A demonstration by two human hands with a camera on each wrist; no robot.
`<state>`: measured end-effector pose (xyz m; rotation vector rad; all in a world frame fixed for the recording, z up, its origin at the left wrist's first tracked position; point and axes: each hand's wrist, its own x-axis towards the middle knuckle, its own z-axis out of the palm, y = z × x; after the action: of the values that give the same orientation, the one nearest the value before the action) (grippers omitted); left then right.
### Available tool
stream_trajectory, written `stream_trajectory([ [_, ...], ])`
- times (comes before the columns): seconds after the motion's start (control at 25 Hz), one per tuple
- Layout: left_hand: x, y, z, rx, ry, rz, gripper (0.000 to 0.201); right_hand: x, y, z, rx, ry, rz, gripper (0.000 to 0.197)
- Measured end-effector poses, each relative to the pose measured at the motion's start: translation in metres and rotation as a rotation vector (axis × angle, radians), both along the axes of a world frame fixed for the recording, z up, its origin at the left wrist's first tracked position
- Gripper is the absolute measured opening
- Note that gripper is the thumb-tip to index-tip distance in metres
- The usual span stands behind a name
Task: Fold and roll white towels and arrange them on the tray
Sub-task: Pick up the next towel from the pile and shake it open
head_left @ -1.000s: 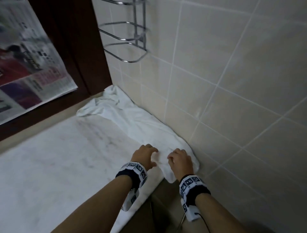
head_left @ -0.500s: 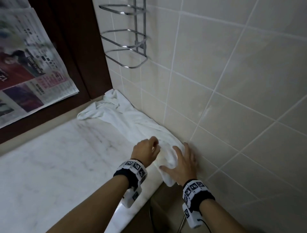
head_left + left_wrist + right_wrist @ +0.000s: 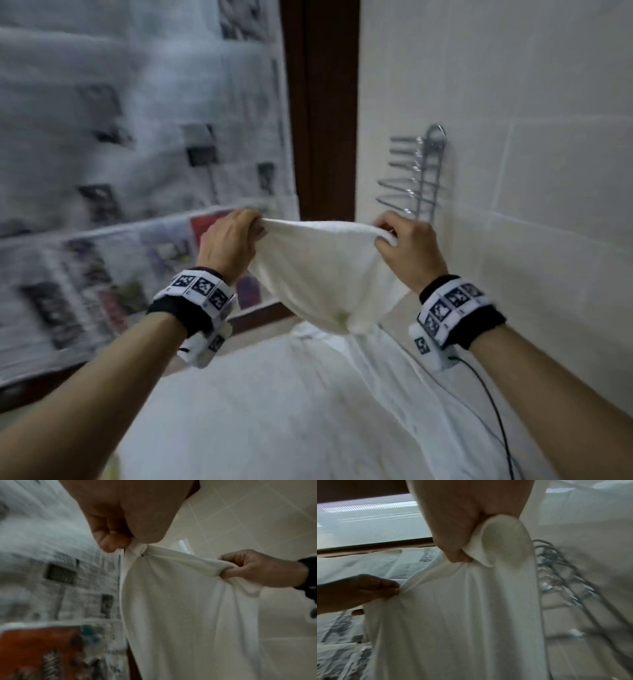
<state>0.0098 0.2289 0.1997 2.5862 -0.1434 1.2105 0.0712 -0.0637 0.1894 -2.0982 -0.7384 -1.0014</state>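
A white towel (image 3: 318, 270) hangs in the air, stretched by its top edge between my two hands, with its lower part trailing down onto the marble counter (image 3: 239, 411). My left hand (image 3: 229, 240) pinches the towel's left corner. My right hand (image 3: 404, 243) pinches the right corner. In the left wrist view the left hand (image 3: 120, 543) grips the towel (image 3: 180, 608) corner and the right hand (image 3: 254, 568) holds the other end. From the right wrist, the right hand (image 3: 464, 553) clamps a bunched corner of the towel (image 3: 453, 628), and the left hand (image 3: 368, 592) holds its far edge. No tray is in view.
Newspaper sheets (image 3: 120, 154) cover the surface at the left, beside a dark wooden frame (image 3: 322, 102). A chrome wire rack (image 3: 418, 178) sticks out from the tiled wall (image 3: 531, 137) on the right, close behind my right hand. A thin cable (image 3: 493, 404) hangs from my right wristband.
Both hands took the towel's end from the counter edge and lifted it high, spreading apart to stretch it. The head view swung upward.
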Motion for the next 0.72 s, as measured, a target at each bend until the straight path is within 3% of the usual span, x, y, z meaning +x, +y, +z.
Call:
stream_trajectory([
  [0.16,-0.060,0.072,0.083,-0.030,0.057,0.274,0.024,-0.002,0.073,0.103,-0.149,-0.151,0.193,0.016],
  [0.32,-0.120,0.122,0.143,-0.070,0.024,0.187,0.023,-0.013,0.119,0.171,-0.088,-0.081,0.275,0.019],
  [0.48,-0.168,0.160,0.171,0.003,-0.064,0.148,0.021,-0.023,0.141,0.192,0.026,0.037,0.345,0.010],
  [0.6,-0.190,0.170,0.178,0.111,-0.111,0.196,0.025,-0.031,0.151,0.190,0.083,0.083,0.355,0.009],
  [0.72,-0.206,0.173,0.184,0.065,-0.217,0.297,0.026,-0.032,0.150,0.192,0.112,0.131,0.356,0.010],
])
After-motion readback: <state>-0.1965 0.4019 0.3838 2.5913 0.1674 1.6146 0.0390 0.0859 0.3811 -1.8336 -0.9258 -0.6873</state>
